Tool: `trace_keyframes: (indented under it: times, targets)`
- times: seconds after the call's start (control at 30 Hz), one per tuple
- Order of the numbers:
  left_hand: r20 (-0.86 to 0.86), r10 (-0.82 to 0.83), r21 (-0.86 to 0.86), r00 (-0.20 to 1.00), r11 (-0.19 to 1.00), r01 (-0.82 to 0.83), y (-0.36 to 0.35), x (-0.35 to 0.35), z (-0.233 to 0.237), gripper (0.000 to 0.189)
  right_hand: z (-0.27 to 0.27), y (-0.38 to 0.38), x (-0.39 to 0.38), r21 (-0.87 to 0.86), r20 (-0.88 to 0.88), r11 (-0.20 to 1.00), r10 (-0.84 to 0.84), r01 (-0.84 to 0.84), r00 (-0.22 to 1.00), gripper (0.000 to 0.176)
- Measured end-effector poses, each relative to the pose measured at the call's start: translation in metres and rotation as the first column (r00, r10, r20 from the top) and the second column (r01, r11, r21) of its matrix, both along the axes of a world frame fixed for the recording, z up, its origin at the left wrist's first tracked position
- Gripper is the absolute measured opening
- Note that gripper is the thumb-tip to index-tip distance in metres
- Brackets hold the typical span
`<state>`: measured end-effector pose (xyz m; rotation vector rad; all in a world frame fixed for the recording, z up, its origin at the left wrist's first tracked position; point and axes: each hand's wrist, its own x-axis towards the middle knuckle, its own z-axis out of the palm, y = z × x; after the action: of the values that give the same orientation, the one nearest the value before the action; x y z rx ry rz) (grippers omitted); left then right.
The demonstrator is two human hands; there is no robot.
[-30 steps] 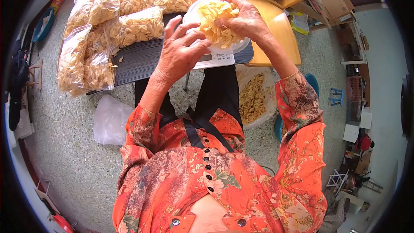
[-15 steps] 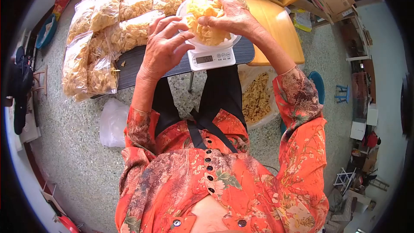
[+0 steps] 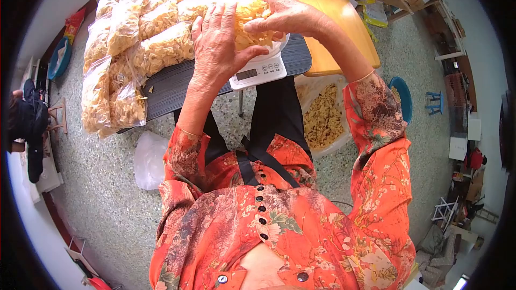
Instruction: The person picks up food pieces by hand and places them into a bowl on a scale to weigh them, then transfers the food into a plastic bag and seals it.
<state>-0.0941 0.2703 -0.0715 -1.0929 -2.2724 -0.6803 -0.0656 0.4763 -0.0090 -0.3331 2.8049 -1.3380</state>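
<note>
A white digital kitchen scale (image 3: 267, 73) sits at the table's front edge, its display lit. On it stands a pale bowl (image 3: 281, 46), mostly hidden by my hands and its heap of dried yellow flakes (image 3: 252, 12). My left hand (image 3: 216, 45) lies along the left side of the heap, fingers stretched out and thumb apart, pointing right over the scale. From the right, my right hand (image 3: 287, 17) curves round the flakes with fingers and thumb against them. Its fingertips are partly hidden.
Several clear bags of flakes (image 3: 161, 48) are piled on the dark table (image 3: 172, 86), left and behind the scale. A wooden chair (image 3: 344, 35) stands right. Below it is a large open bag of flakes (image 3: 325, 115). A plastic bag (image 3: 150, 161) lies on the floor.
My left hand has moved in against the heap and its fingers have straightened. My right hand has spread wider round the flakes. The view has shifted slightly.
</note>
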Motion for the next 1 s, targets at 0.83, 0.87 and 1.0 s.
trace_keyframes:
  times: [0.83,0.87,1.0]
  targets:
    - [0.176,-0.062,0.082,0.982,0.995,0.048,-0.002,0.003,0.006,0.127,0.01,-0.015,0.012,0.106,-0.559,0.935,-0.225,0.338,0.798,0.054]
    - [0.177,-0.05,0.071,0.983,0.997,0.038,-0.004,0.003,0.006,0.127,0.013,-0.015,0.018,-0.053,-0.396,0.958,-0.279,0.282,0.875,0.064]
    - [0.174,-0.039,0.06,0.984,0.998,0.029,-0.004,-0.001,0.002,0.129,-0.018,-0.009,-0.007,-0.492,-0.096,0.853,-0.253,0.175,0.963,0.076]
